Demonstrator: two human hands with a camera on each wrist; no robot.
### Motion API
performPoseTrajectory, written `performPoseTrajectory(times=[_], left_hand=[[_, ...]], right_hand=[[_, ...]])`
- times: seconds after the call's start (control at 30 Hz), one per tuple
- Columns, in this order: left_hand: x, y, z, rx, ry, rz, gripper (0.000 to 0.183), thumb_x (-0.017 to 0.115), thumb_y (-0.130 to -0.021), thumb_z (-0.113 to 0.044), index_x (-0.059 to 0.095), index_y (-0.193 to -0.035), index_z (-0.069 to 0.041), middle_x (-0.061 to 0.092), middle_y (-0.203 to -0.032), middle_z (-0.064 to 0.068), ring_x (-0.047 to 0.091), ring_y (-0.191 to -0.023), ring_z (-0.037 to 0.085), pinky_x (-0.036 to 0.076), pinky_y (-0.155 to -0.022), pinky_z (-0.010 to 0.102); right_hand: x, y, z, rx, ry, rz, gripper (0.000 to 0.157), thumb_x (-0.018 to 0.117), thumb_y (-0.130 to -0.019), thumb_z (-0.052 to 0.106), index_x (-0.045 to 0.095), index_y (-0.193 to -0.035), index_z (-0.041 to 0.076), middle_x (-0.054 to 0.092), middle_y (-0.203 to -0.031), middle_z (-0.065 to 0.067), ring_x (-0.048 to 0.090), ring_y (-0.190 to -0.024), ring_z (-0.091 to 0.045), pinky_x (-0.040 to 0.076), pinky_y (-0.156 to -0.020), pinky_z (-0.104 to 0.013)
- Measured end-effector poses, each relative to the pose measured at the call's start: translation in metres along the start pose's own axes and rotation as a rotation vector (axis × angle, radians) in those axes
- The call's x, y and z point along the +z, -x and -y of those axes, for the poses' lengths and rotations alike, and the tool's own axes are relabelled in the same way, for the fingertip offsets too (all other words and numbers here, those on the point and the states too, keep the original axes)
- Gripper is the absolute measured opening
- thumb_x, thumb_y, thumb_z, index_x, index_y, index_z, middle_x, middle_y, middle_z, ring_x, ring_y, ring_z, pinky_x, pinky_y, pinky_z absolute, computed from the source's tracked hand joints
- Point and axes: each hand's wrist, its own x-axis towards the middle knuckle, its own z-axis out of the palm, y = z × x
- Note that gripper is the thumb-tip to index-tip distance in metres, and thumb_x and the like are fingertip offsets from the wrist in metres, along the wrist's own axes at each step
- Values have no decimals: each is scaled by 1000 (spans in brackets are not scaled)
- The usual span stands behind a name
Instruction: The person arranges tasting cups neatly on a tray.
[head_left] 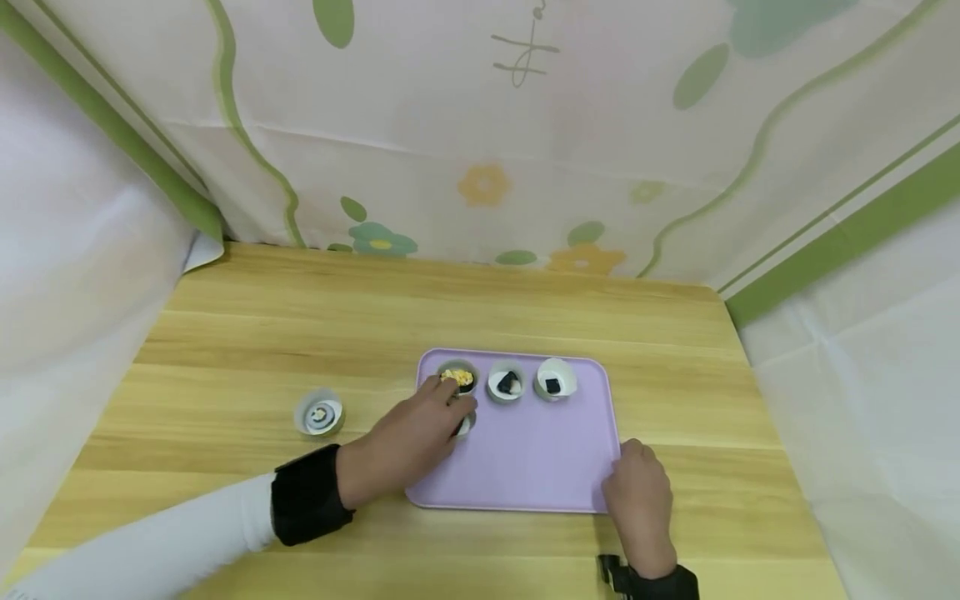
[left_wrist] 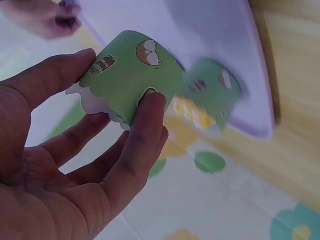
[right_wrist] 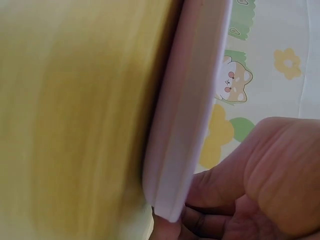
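1. Nearest, with the tray's middle as the clock centre and 12 towards the cloth: a white sleeve (head_left: 157,536) and black left strap (head_left: 311,494) enter from 8 o'clock; a black right strap (head_left: 663,583) lies at 5.
2. The right hand (head_left: 639,504), at 4 o'clock, clamps the corner of the lilac tray (head_left: 536,475) between curled fingers and thumb.
3. The left hand (head_left: 412,437), across the 9 o'clock edge, pinches the green held cup (left_wrist: 132,75) between thumb and fingers. That cup is at 9 o'clock, just inside the edge; whether its base touches the tray I cannot tell.
4. Open tray floor runs from the centre to 3 and 6 o'clock.
5. Well outside the 9 o'clock edge, the roll cup (head_left: 319,413) stands on the wooden table (head_left: 720,492), wood showing between.
6. Along the far rim stand the yellow-topped cup (head_left: 457,379) at 10, wedge cup (head_left: 506,383) at 12 and black-square cup (head_left: 556,379) at 1.
7. Beyond, a strip of wood meets the printed cloth (head_left: 420,100).
8. Only the left wrist view shows the held cup's printed wall and scalloped rim; only the right wrist view shows the tray's outer side and a fingertip at its corner.
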Motion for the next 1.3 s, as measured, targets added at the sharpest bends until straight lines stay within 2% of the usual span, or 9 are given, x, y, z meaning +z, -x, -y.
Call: performPoseTrajectory(times=[0.2,0.3,0.5,0.67,0.93,1.13,1.3], left_hand=[[17,-1,-9,83,-75,-3,31,81,-85,-9,67,-114,-10,62,-107,11,55,-94,24,55,-67,24],[24,-2,-10,101,-105,-15,31,81,-84,-9,68,-113,-10,61,-105,9,56,-92,21,55,-67,22],[32,-4,-11,108,-152,-16,27,76,-86,-5,69,-112,-8,62,-104,11,57,-91,21,53,-58,19],[38,-2,-10,85,-157,13,25,75,-87,-3,69,-111,-7,60,-99,11,54,-87,20,49,-53,19],[41,0,-8,87,-162,-12,26,73,-88,-1,69,-114,-6,60,-99,11,54,-88,20,48,-54,20],[44,0,-7,97,-159,-4,29,72,-89,0,68,-117,-6,60,-103,12,55,-92,22,50,-56,21],[45,-2,-8,115,-162,1,30,73,-89,-1,66,-118,-6,60,-105,12,55,-92,22,47,-56,20]], right_hand=[[1,-1,0,4,1,7,20,61,-86,-7,60,-103,-17,61,-86,-28,64,-74,-39,54,-59,-50],[1,-1,1,-1,0,1,20,61,-87,-6,61,-104,-18,62,-86,-28,64,-74,-40,55,-59,-50],[2,-2,2,-2,-1,0,22,61,-87,-7,61,-106,-19,63,-88,-29,65,-75,-42,55,-60,-52],[2,-3,3,-5,-4,5,22,61,-86,-7,61,-105,-18,63,-88,-29,65,-75,-41,55,-60,-52],[0,-2,5,-18,-9,-5,20,60,-87,-7,61,-104,-18,62,-87,-29,65,-75,-41,55,-60,-51],[1,-1,2,-17,-16,-7,20,60,-88,-6,61,-104,-18,63,-87,-29,65,-75,-42,55,-60,-52],[1,0,-2,-1,-20,-13,20,60,-89,-5,61,-104,-17,63,-87,-29,65,-75,-43,54,-60,-53]])
